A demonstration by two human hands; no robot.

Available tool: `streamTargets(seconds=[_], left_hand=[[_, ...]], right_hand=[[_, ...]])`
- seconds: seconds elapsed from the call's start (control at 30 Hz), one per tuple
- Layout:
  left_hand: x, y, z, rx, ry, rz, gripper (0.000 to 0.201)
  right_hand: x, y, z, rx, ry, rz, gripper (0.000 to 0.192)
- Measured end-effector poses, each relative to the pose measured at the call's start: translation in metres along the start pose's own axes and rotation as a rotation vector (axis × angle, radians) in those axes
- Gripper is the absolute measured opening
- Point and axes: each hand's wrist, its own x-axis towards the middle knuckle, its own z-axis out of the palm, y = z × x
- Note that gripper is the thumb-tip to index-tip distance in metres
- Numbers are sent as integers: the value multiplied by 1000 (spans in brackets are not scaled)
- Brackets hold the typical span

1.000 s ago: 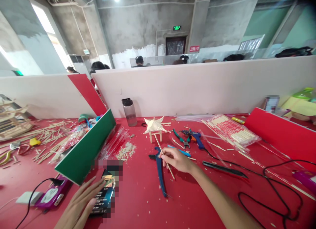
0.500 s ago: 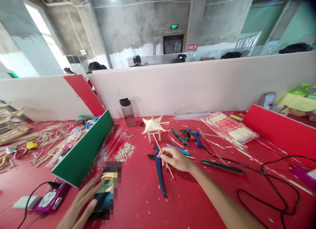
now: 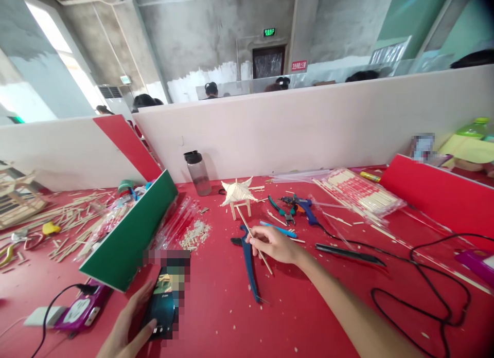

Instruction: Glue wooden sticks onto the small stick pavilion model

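Observation:
Between the thumb and fingers of my right hand [image 3: 276, 245] is a thin wooden stick [image 3: 265, 261], slanting with its far end in front of a small wooden pavilion model [image 3: 236, 192]. The model stands upright on its posts under a star-shaped roof. Beneath the stick and right hand lies a tool with a long blue handle [image 3: 250, 275]. My left hand [image 3: 125, 319] is at a dark phone [image 3: 160, 306], partly blurred out; its thumb presses on the lower screen and its fingers lie along the left edge.
A green board [image 3: 133, 234] stands left, near wood scraps [image 3: 196, 235] and a water bottle [image 3: 197, 175]. To the right are green-handled pliers [image 3: 287, 214], a blue glue gun [image 3: 307, 211], a black utility knife [image 3: 349, 254], looped cable [image 3: 436, 291] and packed sticks [image 3: 358, 196].
My left hand has shifted from lying over the phone to its left edge, thumb now on the screen. The right hand stays nearly in place with the stick. The view tilts slightly.

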Motion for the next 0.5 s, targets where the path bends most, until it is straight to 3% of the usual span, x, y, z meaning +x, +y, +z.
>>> streamTargets(seconds=[0.33,0.5], left_hand=[[-3,5,7,69,15,85,75],[-4,10,3,107,-20,45,70]], right_hand=[[-1,-3,-1,20,-19,9,18],[-1,-4,0,13,-12,2,19]])
